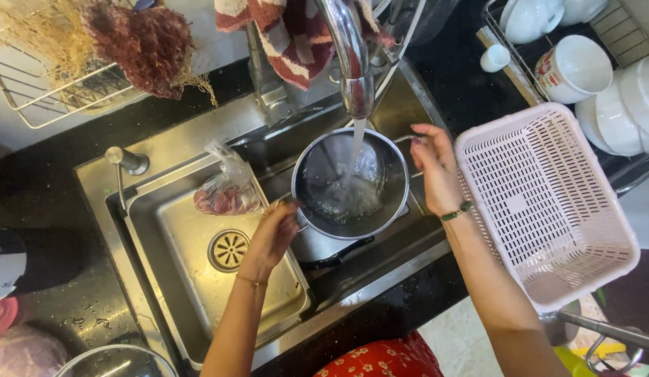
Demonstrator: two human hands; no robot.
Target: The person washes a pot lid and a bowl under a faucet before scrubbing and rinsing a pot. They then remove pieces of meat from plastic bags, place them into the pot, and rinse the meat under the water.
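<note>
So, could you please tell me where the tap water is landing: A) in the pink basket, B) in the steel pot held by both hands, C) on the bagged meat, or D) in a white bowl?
B: the stream from the faucet falls into the steel pot, held by the left hand and right hand.

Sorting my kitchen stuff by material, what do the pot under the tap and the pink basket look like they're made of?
Pot: likely stainless steel, shiny grey with bright reflections like the sink. Pink basket: apparently moulded plastic, matte, with a uniform slotted grid.
</note>
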